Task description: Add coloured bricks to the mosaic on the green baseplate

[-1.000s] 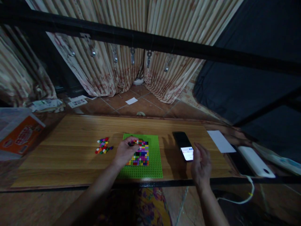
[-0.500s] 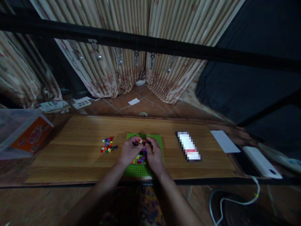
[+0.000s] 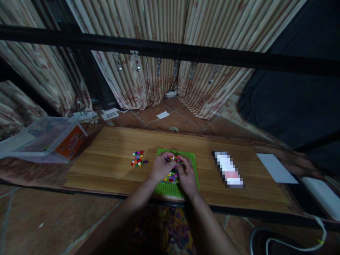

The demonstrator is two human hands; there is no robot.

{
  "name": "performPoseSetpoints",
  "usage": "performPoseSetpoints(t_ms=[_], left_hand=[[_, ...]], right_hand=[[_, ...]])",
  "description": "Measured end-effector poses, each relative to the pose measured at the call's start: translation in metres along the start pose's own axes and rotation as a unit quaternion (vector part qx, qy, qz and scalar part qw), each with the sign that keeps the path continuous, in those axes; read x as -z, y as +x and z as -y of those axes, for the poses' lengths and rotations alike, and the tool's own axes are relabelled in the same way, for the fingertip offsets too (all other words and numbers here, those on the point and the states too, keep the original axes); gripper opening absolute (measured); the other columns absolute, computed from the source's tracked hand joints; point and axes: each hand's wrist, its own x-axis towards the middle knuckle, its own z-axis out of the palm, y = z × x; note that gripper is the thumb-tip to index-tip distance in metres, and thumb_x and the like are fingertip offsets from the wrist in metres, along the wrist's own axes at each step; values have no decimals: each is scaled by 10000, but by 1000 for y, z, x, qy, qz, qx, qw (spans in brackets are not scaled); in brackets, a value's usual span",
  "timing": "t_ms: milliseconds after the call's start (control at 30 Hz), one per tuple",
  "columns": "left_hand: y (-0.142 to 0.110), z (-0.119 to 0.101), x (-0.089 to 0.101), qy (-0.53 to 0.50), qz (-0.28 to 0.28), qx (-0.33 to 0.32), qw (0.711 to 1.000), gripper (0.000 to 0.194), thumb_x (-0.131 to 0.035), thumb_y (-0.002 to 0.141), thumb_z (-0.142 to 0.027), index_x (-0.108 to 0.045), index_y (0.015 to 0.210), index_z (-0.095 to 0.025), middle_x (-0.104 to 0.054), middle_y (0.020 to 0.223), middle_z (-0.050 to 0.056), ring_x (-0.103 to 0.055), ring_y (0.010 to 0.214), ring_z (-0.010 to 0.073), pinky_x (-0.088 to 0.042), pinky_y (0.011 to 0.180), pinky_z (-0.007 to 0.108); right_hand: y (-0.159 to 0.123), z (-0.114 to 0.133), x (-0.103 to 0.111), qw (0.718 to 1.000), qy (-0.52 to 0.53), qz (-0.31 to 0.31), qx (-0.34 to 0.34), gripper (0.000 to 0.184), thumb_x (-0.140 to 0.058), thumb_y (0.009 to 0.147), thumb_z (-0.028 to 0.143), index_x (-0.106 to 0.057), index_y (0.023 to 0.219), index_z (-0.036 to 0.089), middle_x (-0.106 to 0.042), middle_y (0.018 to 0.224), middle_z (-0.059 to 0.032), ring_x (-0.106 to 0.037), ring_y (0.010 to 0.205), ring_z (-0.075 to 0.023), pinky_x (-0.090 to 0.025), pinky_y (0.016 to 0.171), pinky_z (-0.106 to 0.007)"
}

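Observation:
A green studded baseplate [image 3: 170,191] lies on the wooden table in front of me, with a block of small multicoloured building bricks [image 3: 173,176] built up on its middle. My left hand [image 3: 162,167] curls over the block's left side, its thumb and fingers closed at the bricks along the far edge. From the right, my right hand [image 3: 187,174] bends in with its fingertips closed on the same row. The fingers partly cover the bricks, so which single pieces they grip is hidden. Left of the plate is a small pile of loose bricks [image 3: 138,159].
A phone [image 3: 228,170] with a blurred-out screen lies right of the plate. Beyond it are a white sheet [image 3: 277,168] and a white device [image 3: 322,194]. A clear plastic box [image 3: 47,141] with an orange label stands left of the table [image 3: 106,163]. A black rail [image 3: 159,46] crosses above.
My view has turned left, so the whole scene sits further right in the picture and more of the plastic box shows. Both hands stay at the bricks in nearly the same pose.

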Motion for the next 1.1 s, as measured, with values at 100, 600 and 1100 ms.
performPoseSetpoints(t_ms=[100,600,1100], left_hand=[[-1,2,0,-2,8,0,1000,216,-580,706,-168,-675,898,-190,-672,777,-8,-601,718,135,-476,695,250],[-4,6,-4,-9,-4,-23,1000,205,-618,728,-162,-667,922,-206,-663,912,10,-610,899,167,-471,864,302],[-28,4,14,44,-102,-100,989,320,-623,793,-251,-608,1107,-193,-645,1079,71,-591,1036,210,-474,918,346]], right_hand=[[0,2,1,1000,-7,2,-1,319,-475,856,300,-598,1143,237,-582,1188,-66,-517,1122,-202,-387,1001,-393],[-3,-6,0,1000,-10,0,-18,328,-430,878,327,-597,1150,253,-566,1209,-54,-494,1148,-205,-353,1027,-414],[-4,-9,2,1000,-18,-2,-23,352,-463,869,395,-608,1145,231,-570,1211,-79,-505,1140,-223,-354,1017,-441]])
